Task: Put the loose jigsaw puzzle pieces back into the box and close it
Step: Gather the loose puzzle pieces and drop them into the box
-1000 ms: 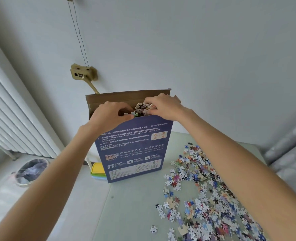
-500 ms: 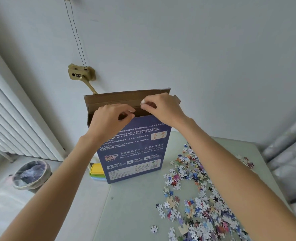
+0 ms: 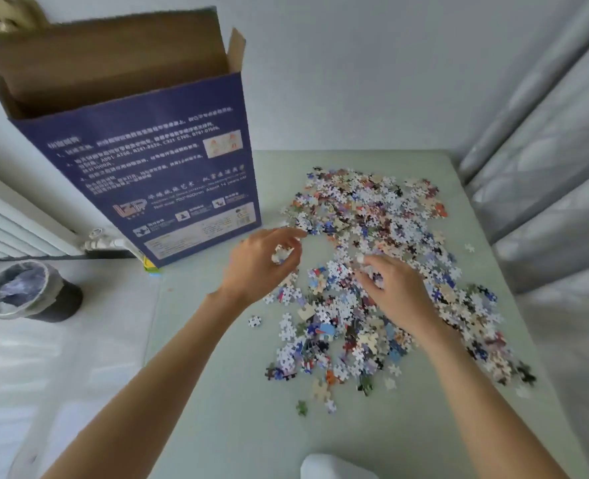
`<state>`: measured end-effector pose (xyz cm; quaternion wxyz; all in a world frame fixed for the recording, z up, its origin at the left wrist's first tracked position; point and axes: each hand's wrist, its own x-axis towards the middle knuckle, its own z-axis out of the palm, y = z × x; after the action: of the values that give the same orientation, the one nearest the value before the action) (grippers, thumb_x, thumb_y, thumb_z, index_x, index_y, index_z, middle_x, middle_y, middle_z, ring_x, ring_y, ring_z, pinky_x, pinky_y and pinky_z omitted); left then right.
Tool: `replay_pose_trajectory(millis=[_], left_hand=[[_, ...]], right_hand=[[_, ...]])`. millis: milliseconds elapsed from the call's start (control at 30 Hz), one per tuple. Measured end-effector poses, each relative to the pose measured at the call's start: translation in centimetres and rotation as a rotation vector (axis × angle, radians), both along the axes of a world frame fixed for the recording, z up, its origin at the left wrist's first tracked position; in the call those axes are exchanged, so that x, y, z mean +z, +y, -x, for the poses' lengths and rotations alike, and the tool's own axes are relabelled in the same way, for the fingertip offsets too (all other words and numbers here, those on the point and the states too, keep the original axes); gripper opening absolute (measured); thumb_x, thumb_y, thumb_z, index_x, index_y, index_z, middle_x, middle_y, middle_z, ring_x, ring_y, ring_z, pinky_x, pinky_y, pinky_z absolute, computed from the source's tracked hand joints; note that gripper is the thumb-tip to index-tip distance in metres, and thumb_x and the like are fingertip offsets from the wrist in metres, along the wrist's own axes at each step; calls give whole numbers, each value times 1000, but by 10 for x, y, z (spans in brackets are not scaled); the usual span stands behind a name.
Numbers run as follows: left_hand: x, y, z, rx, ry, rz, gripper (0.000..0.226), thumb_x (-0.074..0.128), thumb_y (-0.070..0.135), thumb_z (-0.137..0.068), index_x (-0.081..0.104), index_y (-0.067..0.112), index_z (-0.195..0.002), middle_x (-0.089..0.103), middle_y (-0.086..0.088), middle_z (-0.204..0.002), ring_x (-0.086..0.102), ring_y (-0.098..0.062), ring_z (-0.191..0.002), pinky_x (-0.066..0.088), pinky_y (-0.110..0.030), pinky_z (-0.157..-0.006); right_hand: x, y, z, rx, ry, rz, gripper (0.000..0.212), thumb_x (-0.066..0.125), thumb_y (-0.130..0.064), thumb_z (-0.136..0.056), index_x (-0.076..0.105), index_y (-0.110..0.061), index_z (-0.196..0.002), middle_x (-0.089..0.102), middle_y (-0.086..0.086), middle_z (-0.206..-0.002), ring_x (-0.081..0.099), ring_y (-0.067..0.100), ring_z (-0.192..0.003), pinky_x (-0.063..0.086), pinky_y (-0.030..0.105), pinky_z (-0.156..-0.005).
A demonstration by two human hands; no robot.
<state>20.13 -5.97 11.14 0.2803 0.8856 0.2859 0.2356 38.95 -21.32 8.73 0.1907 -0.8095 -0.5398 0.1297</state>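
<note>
The blue puzzle box (image 3: pixel 155 160) stands upright at the table's back left, its brown top flap open. Loose jigsaw pieces (image 3: pixel 372 209) lie spread over the pale green table (image 3: pixel 238 409), right of the box. My left hand (image 3: pixel 257 271) hovers at the pile's left edge, just in front of the box, fingers curled around a few pale pieces. My right hand (image 3: pixel 400 295) lies palm down on the middle of the pile, its fingertips pressed among pieces and partly hidden.
A bin with a plastic liner (image 3: pixel 27 292) stands on the floor at left, below a white radiator (image 3: pixel 6 223). A yellow-green item (image 3: pixel 149 266) peeks out behind the box's base. Grey curtains (image 3: pixel 545 167) hang at right. A white object (image 3: pixel 331 466) sits at the near edge.
Both hands dropped a handful of pieces into the box opening, then came down to the pile on the table. The view has tilted downward.
</note>
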Motion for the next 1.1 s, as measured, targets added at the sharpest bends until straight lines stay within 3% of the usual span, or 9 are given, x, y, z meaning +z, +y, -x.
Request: replay_pose_trajectory(millis=[133, 300, 433, 533, 667, 833, 967, 1033, 1100], left_hand=[[-60, -47, -29, 96, 219, 373, 57, 66, 35, -83, 41, 29, -135, 57, 0, -123, 56, -13, -106, 48, -38, -94], [-122, -100, -49, 230, 700, 440, 97, 68, 59, -70, 14, 31, -146, 13, -11, -151, 19, -35, -136, 32, -50, -106], [-149, -124, -54, 344, 818, 423, 111, 68, 69, -62, 8, 30, -146, 4, -10, -151, 11, -36, -137, 31, -53, -105], [-163, -133, -56, 360, 800, 413, 109, 67, 69, -63, 8, 30, -147, 11, -10, -149, 16, -33, -135, 29, -50, -106], [-165, -138, -70, 312, 680, 441, 113, 70, 65, -62, 6, 29, -148, 17, -9, -147, 19, -30, -132, 28, -47, -108], [-170, -153, -100, 203, 744, 303, 120, 71, 71, -54, 5, 35, -146, 13, -5, -147, 19, -27, -132, 31, -45, -108], [-175, -153, -108, 234, 689, 270, 104, 77, 58, -60, 19, 37, -143, 19, -3, -145, 23, -24, -130, 34, -41, -106], [-176, -146, -104, 238, 625, 308, 94, 78, 50, -64, 26, 36, -142, 25, -2, -143, 26, -21, -128, 39, -37, -101], [-174, -139, -102, 222, 606, 315, 87, 76, 46, -68, 31, 36, -141, 29, 1, -142, 28, -19, -127, 41, -30, -95]], right_hand=[[-56, -79, -36, -154, 127, 122, 27, 57, -19, -91, 59, -14, -117, 64, 0, -104, 52, -1, -73, 40, 11, -65], [-99, -140, -78, -240, 159, 294, 50, 67, -22, -83, 50, -10, -129, 55, 10, -123, 52, 28, -114, 43, 32, -92], [-119, -142, -102, -294, -43, 656, 86, 57, -63, -78, 13, -30, -144, 2, 14, -155, 1, 43, -140, 14, 64, -107], [-130, -129, -105, -316, 14, 701, 99, 50, -75, -73, -1, -32, -146, -14, 13, -155, -14, 48, -137, 4, 71, -105], [-141, -105, -81, -209, 92, 605, 98, 51, -75, -72, 3, -34, -147, -13, 7, -155, -11, 45, -139, 7, 67, -108], [-138, -89, -57, 0, 31, 483, 85, 60, -62, -76, 19, -29, -143, 11, 1, -154, 13, 34, -138, 30, 51, -104], [-133, -85, -69, 123, 191, 358, 72, 66, -38, -82, 27, -24, -141, 27, 0, -147, 28, 26, -133, 41, 38, -100], [-129, -80, -79, 144, 118, 357, 75, 68, -35, -80, 25, -25, -141, 22, 2, -149, 25, 26, -135, 39, 37, -101], [-128, -72, -85, 161, 18, 451, 93, 71, -47, -73, 14, -31, -145, 2, 5, -155, 8, 33, -140, 27, 50, -108]])
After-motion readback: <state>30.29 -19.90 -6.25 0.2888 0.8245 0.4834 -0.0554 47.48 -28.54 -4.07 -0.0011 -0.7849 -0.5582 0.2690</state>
